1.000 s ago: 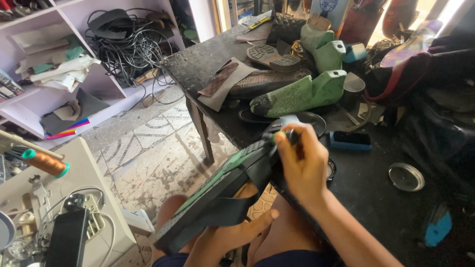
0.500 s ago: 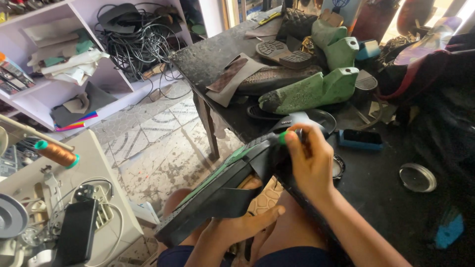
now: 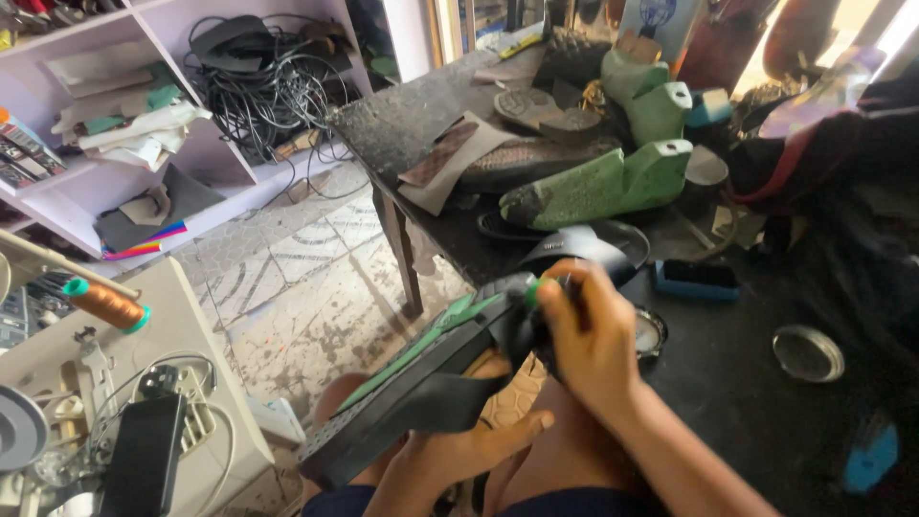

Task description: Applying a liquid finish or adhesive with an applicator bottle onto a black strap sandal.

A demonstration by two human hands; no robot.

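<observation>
Gripping from below, the left hand (image 3: 459, 450) cradled a dark shoe upper on a green last (image 3: 421, 378), fingers spread under the black leather, thumb toward 3 o'clock. Shoe lay tilted across the person's lap, one end down at 7 o'clock, the other up at 1 o'clock. Right hand (image 3: 589, 340) was closed over that upper end, fingers curled tight around the leather; whether it also pinched a small tool, could not tell.

At 9 o'clock of the hands: a pale sewing machine (image 3: 115, 383) with an orange thread spool (image 3: 105, 302) on top and a black phone (image 3: 144, 458) lying on it. Tiled floor (image 3: 287, 287) between that and the worktop.

Dark worktop (image 3: 747, 402) ran from 3 o'clock up to 12. Near the right hand: a round open tin (image 3: 651, 333) just beside it, a blue brush (image 3: 697, 280) at 2 o'clock, a metal lid (image 3: 809, 352) further at 3. Beyond, a large green shoe last (image 3: 598, 187) lay on its side, with a dark textured shoe sole (image 3: 531, 161) behind it and more green lasts (image 3: 651, 96) at 12.

Far at 10 o'clock: lilac shelving (image 3: 239, 144) holding tangled black cables (image 3: 263, 81) and folded cloth (image 3: 134, 129).
</observation>
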